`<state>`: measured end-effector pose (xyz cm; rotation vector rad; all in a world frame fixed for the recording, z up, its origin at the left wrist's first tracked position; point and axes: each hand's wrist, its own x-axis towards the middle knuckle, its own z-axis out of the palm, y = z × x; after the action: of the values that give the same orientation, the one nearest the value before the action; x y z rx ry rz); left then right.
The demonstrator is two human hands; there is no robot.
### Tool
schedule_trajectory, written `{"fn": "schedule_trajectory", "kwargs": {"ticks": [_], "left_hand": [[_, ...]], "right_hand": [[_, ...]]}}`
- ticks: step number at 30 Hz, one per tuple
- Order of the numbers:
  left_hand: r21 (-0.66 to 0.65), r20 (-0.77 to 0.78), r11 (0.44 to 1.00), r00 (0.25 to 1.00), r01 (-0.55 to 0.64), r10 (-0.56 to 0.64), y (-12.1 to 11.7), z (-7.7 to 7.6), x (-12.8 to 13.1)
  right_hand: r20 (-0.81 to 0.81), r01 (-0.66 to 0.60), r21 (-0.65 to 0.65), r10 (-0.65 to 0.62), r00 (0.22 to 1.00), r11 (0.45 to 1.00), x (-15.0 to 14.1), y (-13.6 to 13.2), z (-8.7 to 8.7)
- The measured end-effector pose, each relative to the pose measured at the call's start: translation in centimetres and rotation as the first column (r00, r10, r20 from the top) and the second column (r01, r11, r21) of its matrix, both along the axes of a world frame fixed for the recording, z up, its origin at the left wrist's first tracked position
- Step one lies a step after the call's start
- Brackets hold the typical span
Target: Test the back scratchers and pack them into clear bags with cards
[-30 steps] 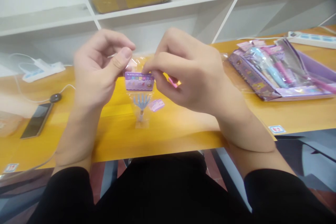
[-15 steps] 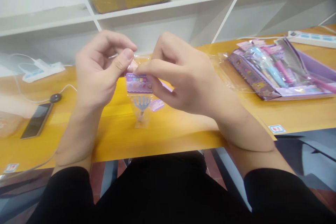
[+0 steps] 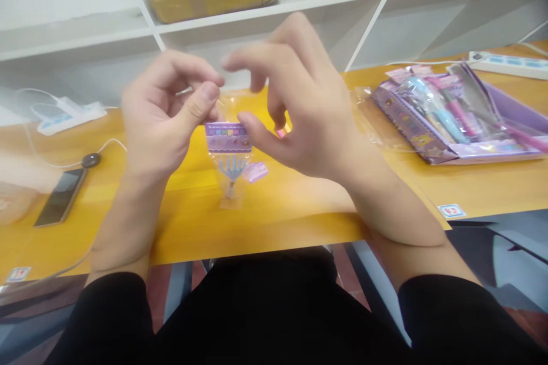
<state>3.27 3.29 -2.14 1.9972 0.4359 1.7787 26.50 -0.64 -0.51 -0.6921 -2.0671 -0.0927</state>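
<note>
Opening wide, the right hand (image 3: 306, 100) has parted its index finger from the clear plastic packet (image 3: 229, 145) with a purple card and blue-grey prongs; thumb contact cannot be told. The left hand (image 3: 165, 117) appears to pinch the top, so 1 hand likely bears it above the yellow wooden bench (image 3: 299, 214). Bare wood leaves room toward the front edge.

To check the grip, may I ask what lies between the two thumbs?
The packet's clear top, above its purple label, as the head view shows.
</note>
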Motion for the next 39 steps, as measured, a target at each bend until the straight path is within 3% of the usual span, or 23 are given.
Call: {"fn": "schedule_trajectory", "kwargs": {"ticks": [5, 8, 10, 14, 19, 24, 31, 34, 39], "left_hand": [[-0.016, -0.03, 0.999, 0.999, -0.035, 0.034, -0.1, 0.0, 0.2], [-0.012, -0.103, 0.996, 0.991, 0.086, -0.087, 0.5, 0.2, -0.4], [-0.063, -0.231, 0.987, 0.96, 0.145, -0.156, 0.5, 0.5, -1.0], [-0.177, -0.416, 0.984, 0.907, -0.009, -0.067, -0.6, 1.3, -1.6], [-0.234, -0.397, 0.971, 0.917, -0.058, -0.041, -0.8, 1.4, -1.5], [-0.259, -0.361, 0.966, 0.925, 0.02, -0.116, 0.8, 1.0, -1.9], [-0.2, -0.371, 0.98, 0.923, 0.027, -0.101, 0.7, 0.9, -1.9], [-0.172, -0.378, 0.985, 0.923, 0.012, -0.077, 0.7, 1.0, -2.0], [-0.288, -0.398, 0.957, 0.913, -0.038, -0.083, 0.2, 1.2, -2.3]], "right_hand": [[0.016, -0.04, -0.029, 0.04, 0.999, 0.999, 0.2, 0.8, -0.5], [0.022, -0.012, 0.022, 0.011, 1.0, 1.0, 0.3, 1.2, -0.8], [0.014, 0.022, 0.069, -0.023, 1.0, 0.997, 0.2, 1.3, -0.8], [-0.017, 0.069, 0.141, -0.068, 0.998, 0.988, 0.0, 1.3, -0.7], [0.058, 0.143, 0.082, -0.148, 0.987, 0.986, -0.3, 1.1, -0.9], [0.147, 0.14, 0.131, -0.159, 0.976, 0.981, -0.3, 1.5, -1.4], [0.092, 0.03, 0.022, -0.032, 0.995, 0.999, 0.3, 2.7, -2.0], [0.104, 0.004, 0.033, -0.008, 0.995, 0.999, 0.5, 2.9, -1.9], [0.179, 0.051, 0.014, -0.053, 0.982, 0.999, 0.8, 1.7, -1.2]]}}
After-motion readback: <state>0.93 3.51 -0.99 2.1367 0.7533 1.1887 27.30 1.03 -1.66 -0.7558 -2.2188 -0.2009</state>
